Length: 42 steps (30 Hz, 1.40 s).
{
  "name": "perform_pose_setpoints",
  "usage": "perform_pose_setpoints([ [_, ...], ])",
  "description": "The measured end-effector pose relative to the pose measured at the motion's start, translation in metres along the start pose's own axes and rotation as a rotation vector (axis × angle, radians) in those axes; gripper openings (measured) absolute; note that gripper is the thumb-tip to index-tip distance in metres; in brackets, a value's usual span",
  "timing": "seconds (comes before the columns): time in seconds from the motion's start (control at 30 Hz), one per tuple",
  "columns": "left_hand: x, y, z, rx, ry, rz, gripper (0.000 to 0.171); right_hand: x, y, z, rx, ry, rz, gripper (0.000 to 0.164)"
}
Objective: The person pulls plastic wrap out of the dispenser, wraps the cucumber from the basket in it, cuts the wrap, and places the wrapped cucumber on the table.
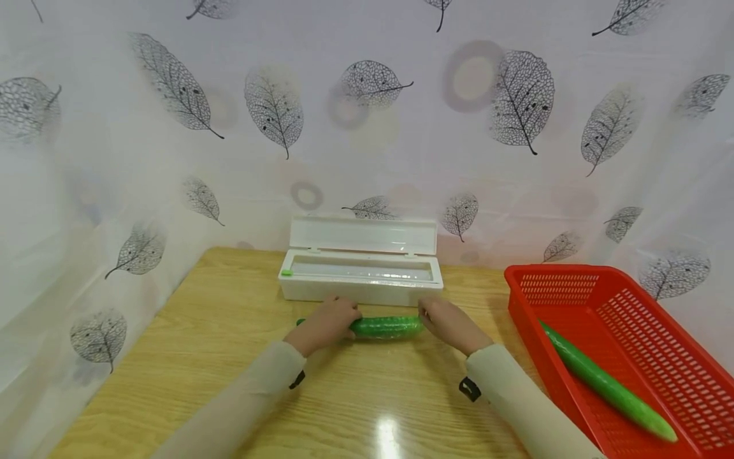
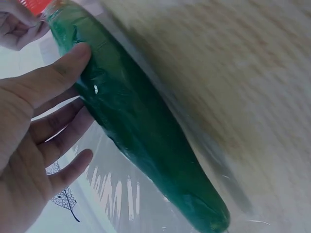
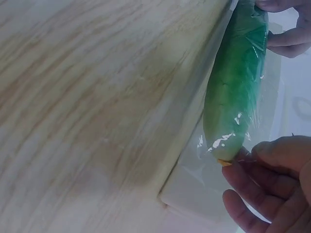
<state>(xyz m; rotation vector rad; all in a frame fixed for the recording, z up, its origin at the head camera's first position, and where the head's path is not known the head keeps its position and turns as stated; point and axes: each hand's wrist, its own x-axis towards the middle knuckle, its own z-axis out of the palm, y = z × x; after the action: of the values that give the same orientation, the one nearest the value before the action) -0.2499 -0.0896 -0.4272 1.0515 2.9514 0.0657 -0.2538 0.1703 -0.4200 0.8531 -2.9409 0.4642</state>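
A green cucumber [image 1: 384, 327] lies crosswise over the table, wrapped in clear plastic film [image 3: 223, 141] that shines and wrinkles on its skin. My left hand [image 1: 328, 325] grips it nearer its left end, with the thumb on one side and fingers on the other in the left wrist view. At the pale right end, my right hand [image 1: 453, 324] pinches the film between thumb and forefinger, the other fingers loosely bent beside the tip. Just behind stands a white cling film box [image 1: 361, 293], its lid [image 1: 364, 234] raised.
On the right is a red plastic basket [image 1: 562, 269] with slotted walls, close to the right forearm. Another cucumber [image 1: 608, 382] lies inside it. A leaf-patterned curtain [image 1: 373, 146] hangs behind the wooden table [image 1: 229, 306] and along its left side.
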Motion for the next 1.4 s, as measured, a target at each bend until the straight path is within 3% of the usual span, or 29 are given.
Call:
perform_pose_setpoints([
  [0.2,0.007,-0.004,-0.001,-0.088,-0.021,0.008,0.027,0.005,0.000,0.003,0.072,-0.030,0.087,0.014],
  [0.33,0.011,-0.008,-0.001,-0.141,-0.044,0.017,0.026,0.005,0.004,0.006,0.100,-0.033,0.101,0.013],
  [0.5,0.013,-0.009,-0.001,-0.135,-0.050,0.049,0.026,0.000,0.008,0.004,0.066,0.060,0.089,0.011],
  [0.6,0.014,-0.009,-0.003,-0.129,-0.061,0.057,0.027,-0.005,0.004,0.002,0.036,0.166,0.004,0.006],
  [0.7,0.015,-0.009,-0.004,-0.153,-0.078,0.043,0.028,-0.008,-0.008,0.004,-0.034,0.217,-0.181,0.005],
  [0.77,0.016,-0.010,-0.005,-0.178,-0.087,0.034,0.029,-0.007,-0.018,0.010,-0.094,0.202,-0.272,0.011],
  [0.83,0.017,-0.012,-0.006,-0.192,-0.093,0.033,0.029,-0.004,-0.026,0.017,-0.140,0.156,-0.303,0.020],
  [1.0,0.018,-0.013,-0.006,-0.169,-0.092,0.051,0.028,0.008,-0.035,0.030,-0.211,0.041,-0.245,0.040],
  [1.2,0.014,-0.011,-0.002,-0.160,-0.058,0.076,0.027,0.016,-0.039,0.037,-0.212,-0.016,-0.186,0.034],
  [1.4,0.011,-0.012,-0.001,-0.177,-0.044,0.049,0.031,0.020,-0.040,0.039,-0.186,-0.040,-0.150,0.032],
])
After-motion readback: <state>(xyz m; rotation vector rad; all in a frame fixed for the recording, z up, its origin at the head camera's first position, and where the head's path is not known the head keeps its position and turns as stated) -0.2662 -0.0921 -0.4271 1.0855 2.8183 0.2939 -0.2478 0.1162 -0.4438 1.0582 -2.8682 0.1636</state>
